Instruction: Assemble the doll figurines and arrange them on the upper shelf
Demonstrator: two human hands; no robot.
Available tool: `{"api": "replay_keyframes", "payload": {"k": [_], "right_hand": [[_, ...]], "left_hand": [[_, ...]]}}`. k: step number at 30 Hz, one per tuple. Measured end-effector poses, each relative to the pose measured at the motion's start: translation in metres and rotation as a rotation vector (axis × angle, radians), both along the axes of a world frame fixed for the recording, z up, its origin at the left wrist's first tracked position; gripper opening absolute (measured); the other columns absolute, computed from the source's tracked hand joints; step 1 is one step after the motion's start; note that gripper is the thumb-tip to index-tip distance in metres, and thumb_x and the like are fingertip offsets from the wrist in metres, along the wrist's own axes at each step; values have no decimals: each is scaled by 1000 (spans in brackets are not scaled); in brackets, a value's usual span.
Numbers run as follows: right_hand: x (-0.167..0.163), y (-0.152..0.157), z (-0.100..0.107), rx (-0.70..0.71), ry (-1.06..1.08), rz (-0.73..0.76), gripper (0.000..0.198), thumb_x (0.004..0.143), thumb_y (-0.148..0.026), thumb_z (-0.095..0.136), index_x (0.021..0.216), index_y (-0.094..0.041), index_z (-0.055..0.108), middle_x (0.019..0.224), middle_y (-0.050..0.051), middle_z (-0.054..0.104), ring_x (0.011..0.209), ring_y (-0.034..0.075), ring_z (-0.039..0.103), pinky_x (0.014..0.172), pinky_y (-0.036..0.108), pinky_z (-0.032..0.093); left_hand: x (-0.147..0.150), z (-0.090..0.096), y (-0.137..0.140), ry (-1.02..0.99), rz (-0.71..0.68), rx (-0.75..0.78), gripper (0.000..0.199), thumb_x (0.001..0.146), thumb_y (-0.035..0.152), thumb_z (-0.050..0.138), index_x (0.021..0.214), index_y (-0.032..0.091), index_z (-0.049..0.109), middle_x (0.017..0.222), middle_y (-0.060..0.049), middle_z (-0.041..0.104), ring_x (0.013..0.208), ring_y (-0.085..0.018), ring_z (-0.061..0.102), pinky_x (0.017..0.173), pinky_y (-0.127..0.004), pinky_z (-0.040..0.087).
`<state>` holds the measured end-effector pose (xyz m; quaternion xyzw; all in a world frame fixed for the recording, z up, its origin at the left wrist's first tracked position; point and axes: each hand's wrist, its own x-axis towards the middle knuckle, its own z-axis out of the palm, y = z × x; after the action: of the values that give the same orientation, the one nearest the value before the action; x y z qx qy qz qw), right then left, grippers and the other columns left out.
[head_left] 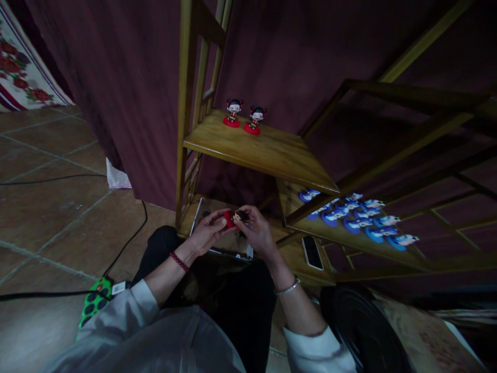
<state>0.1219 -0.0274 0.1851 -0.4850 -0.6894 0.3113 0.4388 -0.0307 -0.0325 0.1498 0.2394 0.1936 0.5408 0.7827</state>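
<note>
Near left on the floor: green power strip (94,302). Then left hand (209,231), fingers closed on red base (229,218); dark-haired figurine (239,216) between both hands, right hand (259,231) pinching it. Further right: phone (312,252), then blue-white figurines (357,223).

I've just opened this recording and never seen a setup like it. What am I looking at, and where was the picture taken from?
There is no robot here: a person works with bare hands, and the one picture comes from a camera on their head, looking forward and down. The left hand grips a red base, and the right hand holds a small dark-haired figurine against it; whether they are joined is unclear. On the upper wooden shelf stand two similar figurines on red bases. A lower shelf bears blue-and-white figures.
</note>
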Motion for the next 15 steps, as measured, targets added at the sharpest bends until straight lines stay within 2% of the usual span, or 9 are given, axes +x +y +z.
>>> {"api": "replay_keyframes", "payload": {"k": [8,15], "right_hand": [[-2,-10,33,97,-156,-44,25,74,-32,63,95,-21,55,89,3,66,83,17,64,77,30,51],[-5,-17,45,144,-232,-51,23,75,-30,62,95,-21,54,87,2,67,81,17,65,76,30,51]], "left_hand": [[-1,23,-8,-20,11,71,37,65,18,75,100,14,63,100,-6,65,97,-23,59,92,-44,46],[-2,32,-14,-16,21,90,34,68,17,73,100,15,63,99,-6,65,94,-20,59,89,-40,47]]}}
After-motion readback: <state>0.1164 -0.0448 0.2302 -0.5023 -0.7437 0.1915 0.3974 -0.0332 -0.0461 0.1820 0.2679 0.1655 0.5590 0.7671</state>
